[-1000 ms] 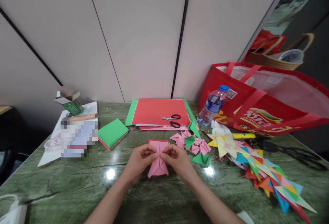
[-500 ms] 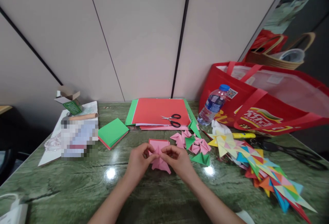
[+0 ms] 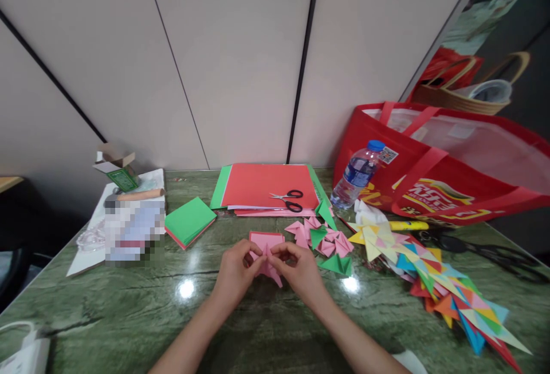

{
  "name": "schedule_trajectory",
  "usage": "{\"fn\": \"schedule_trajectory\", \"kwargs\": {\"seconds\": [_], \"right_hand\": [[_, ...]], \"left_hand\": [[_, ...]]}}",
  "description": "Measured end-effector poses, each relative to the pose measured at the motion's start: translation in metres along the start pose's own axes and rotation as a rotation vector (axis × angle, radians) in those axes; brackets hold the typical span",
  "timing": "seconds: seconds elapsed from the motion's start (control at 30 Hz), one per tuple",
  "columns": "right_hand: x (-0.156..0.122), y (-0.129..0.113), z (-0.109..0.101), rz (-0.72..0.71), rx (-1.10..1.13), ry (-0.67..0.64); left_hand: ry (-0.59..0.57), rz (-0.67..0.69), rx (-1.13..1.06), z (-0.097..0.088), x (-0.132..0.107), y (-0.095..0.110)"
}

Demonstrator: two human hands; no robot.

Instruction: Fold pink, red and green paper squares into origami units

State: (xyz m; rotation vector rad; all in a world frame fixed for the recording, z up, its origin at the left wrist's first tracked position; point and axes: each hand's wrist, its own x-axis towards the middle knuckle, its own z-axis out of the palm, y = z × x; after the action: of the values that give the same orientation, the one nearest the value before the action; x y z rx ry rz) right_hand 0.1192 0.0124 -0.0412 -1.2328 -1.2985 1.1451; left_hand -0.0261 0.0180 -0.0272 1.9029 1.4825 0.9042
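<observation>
Left hand (image 3: 235, 268) and right hand (image 3: 301, 268) are both showing bare. Left forearm (image 3: 193, 328) and right forearm (image 3: 350, 334) are also showing bare, wrists included, with the bottom edge cutting them off. Both are looking slim, widening below the wrist. Fingers (image 3: 250, 245) are reading slender; nails are coming out too small to make out.

The left hand (image 3: 235, 263) and right hand (image 3: 298, 265) are partly hiding the folded pink paper (image 3: 271, 272); pixelation is blurring a pale item (image 3: 135, 231) at left; the right edge is cropping the red bag (image 3: 468, 182).
</observation>
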Motion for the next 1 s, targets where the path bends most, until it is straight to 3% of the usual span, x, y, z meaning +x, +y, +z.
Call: {"fn": "schedule_trajectory", "kwargs": {"seconds": [0.2,0.5,0.7,0.83,1.0], "right_hand": [[-0.0008,0.0004,0.0022,0.055,0.072,-0.036],[0.0002,0.0033,-0.0004,0.035,0.085,-0.031],[0.0004,0.0017,-0.0004,0.027,0.108,-0.04],[0.0015,0.0029,-0.0007,0.002,0.106,-0.031],[0.0024,0.0036,0.0001,0.043,0.168,-0.036]], "left_hand": [[-0.019,0.04,-0.016,0.0023,-0.0016,-0.0005],[-0.03,-0.015,-0.118,0.0009,-0.001,0.0005],[0.002,0.035,-0.122,-0.0032,0.002,0.0035],[-0.105,-0.086,-0.326,-0.0025,0.0035,0.0058],[-0.088,-0.168,-0.404,-0.0008,0.0042,0.0046]]}}
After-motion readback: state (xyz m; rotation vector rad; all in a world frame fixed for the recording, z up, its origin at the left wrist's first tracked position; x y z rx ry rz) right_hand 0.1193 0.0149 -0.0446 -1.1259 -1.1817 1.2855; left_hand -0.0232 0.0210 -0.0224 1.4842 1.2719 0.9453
